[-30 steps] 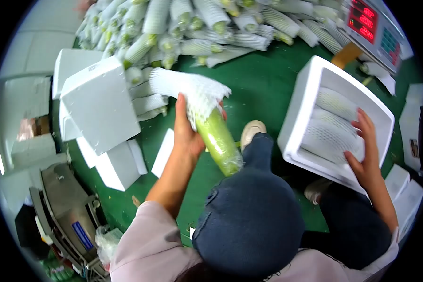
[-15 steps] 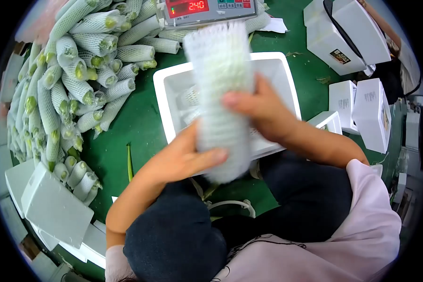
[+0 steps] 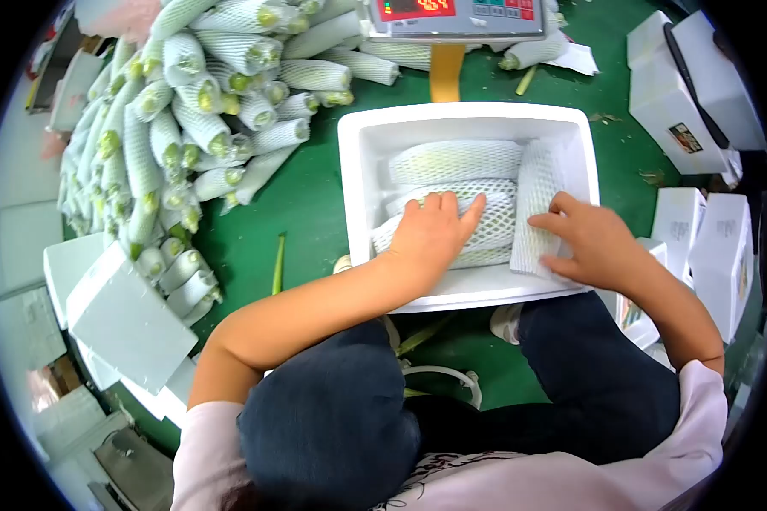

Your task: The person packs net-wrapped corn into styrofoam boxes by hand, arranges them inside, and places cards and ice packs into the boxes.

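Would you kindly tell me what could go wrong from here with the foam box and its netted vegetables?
The right hand might press the crosswise netted vegetable too hard against the side of the foam box and bruise it. The left hand, spread over the other netted vegetables, could snag or shift them.

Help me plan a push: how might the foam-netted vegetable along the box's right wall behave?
The foam-netted vegetable might roll, given its rounded, elongated form, though the adjacent wall of the white foam box would likely limit that. Its mesh sleeve probably adds grip and cushioning.
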{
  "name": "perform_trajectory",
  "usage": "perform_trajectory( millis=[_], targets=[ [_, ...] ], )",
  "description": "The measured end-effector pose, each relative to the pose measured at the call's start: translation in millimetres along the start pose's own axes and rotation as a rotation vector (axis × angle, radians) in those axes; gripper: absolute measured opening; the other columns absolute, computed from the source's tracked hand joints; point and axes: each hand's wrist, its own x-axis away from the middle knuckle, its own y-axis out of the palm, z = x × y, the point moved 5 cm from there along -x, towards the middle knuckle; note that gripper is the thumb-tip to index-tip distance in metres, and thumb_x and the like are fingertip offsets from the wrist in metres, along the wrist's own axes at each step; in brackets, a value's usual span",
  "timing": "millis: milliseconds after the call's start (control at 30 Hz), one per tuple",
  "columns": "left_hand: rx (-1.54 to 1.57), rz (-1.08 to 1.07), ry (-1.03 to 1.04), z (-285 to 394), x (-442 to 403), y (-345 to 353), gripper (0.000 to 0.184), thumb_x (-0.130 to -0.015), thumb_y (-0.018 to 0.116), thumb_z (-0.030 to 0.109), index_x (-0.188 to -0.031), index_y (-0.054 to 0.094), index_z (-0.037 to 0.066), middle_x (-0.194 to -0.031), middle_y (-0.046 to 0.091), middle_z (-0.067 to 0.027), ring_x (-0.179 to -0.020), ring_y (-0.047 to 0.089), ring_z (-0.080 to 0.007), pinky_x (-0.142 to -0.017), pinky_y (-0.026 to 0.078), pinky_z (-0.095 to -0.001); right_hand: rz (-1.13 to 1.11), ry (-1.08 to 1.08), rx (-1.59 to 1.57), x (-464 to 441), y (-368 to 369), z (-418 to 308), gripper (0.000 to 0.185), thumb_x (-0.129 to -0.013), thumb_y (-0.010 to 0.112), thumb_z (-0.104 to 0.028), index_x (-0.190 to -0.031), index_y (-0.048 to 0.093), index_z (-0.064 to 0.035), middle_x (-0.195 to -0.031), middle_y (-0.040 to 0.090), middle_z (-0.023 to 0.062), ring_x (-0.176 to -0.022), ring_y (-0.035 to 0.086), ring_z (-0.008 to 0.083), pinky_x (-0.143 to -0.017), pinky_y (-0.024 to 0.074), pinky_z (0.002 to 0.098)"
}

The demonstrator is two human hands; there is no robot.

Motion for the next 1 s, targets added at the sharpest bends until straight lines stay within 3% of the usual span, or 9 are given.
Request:
perform_trajectory(
  millis=[300,400,500,667,700,733,800,900,1000],
  targets=[
    [0.323,-0.118,-0.015,-43,-15,-156,0.081,-0.075,0.076,0.021,-0.143,0.038,-0.001,-0.108,0.062,-0.0219,-0.095,0.064,-0.0375,-0.079,0.053,-0.0443,-0.1,-0.041,0.026,-33,41,30,0.062,-0.062,0.087,-0.016,-0.117,0.059,-0.0093,-0.109,0.063,0.0138,-0.097,0.064,0.0332,-0.081,0.0516,0.0439],
    [0.869,0.535,0.113,-39,-18,-145,0.096,-0.081,0.076,0.035,-0.151,0.023,-0.003,-0.141,0.041,-0.034,-0.128,0.045,-0.0496,-0.106,0.041,-0.0479,0.206,-0.142,-1.04,-24,26,17,0.095,-0.064,0.091,-0.028,-0.142,0.044,-0.0008,-0.129,0.056,0.01,-0.123,0.054,0.0208,-0.101,0.0437,0.0409],
    [0.582,0.335,0.192,-4,2,-126,0.101,-0.087,0.068,0.047,-0.159,0.01,0.005,-0.156,0.025,-0.0254,-0.147,0.022,-0.0452,-0.117,0.021,-0.0512,0.524,0.063,-1.543,-21,49,14,0.096,-0.073,0.085,-0.03,-0.15,0.034,-0.0034,-0.14,0.051,0.0123,-0.13,0.049,0.0268,-0.109,0.0382,0.0405],
    [1.224,1.355,-0.961,-252,70,-77,0.063,-0.085,0.059,0.016,-0.143,0.039,-0.002,-0.132,0.049,-0.0229,-0.115,0.053,-0.0354,-0.102,0.043,-0.043,0.464,-0.073,-1.51,-6,42,15,0.102,-0.065,0.087,-0.049,-0.142,0.04,-0.0017,-0.118,0.059,0.0135,-0.106,0.06,0.0254,-0.092,0.0484,0.0398],
    [0.516,1.225,-1.468,-313,101,-52,0.07,-0.083,0.062,0.017,-0.146,0.035,-0.002,-0.138,0.046,-0.0251,-0.121,0.051,-0.04,-0.105,0.042,-0.0435,0.417,-0.09,-1.464,-1,43,12,0.104,-0.063,0.087,-0.051,-0.141,0.041,-0.0015,-0.115,0.06,0.0135,-0.104,0.061,0.0253,-0.089,0.0493,0.0395],
    [0.723,1.218,-1.647,-371,120,-4,0.071,-0.084,0.061,0.018,-0.147,0.034,0.0,-0.145,0.042,-0.0259,-0.126,0.048,-0.0425,-0.107,0.04,-0.0471,0.365,-0.104,-1.418,1,44,9,0.105,-0.061,0.088,-0.053,-0.14,0.041,-0.0012,-0.113,0.061,0.0136,-0.103,0.062,0.0253,-0.087,0.0502,0.0392],
    [1.252,1.175,-1.497,-416,111,24,0.08,-0.086,0.065,0.023,-0.153,0.025,0.005,-0.153,0.035,-0.0234,-0.135,0.043,-0.0402,-0.109,0.039,-0.0514,0.335,-0.003,-1.433,-3,40,-4,0.104,-0.06,0.088,-0.055,-0.137,0.043,-0.0006,-0.109,0.062,0.0135,-0.099,0.063,0.0252,-0.085,0.0512,0.0381],
    [1.153,1.059,-1.744,-433,100,28,0.091,-0.087,0.072,0.033,-0.155,0.02,0.003,-0.155,0.034,-0.0205,-0.139,0.039,-0.0371,-0.11,0.037,-0.049,0.308,0.091,-1.461,-7,36,-9,0.103,-0.062,0.088,-0.055,-0.136,0.044,0.0016,-0.106,0.064,0.0141,-0.097,0.064,0.0246,-0.085,0.0523,0.0368],
    [1.407,1.149,-1.31,-437,124,34,0.073,-0.09,0.07,0.041,-0.141,0.038,0.001,-0.13,0.055,-0.0165,-0.111,0.058,-0.0303,-0.09,0.048,-0.0446,0.499,0.192,-1.335,8,51,55,0.098,-0.065,0.088,-0.045,-0.138,0.043,0.0014,-0.118,0.061,0.0145,-0.108,0.062,0.025,-0.093,0.0502,0.0384]
  ],
)
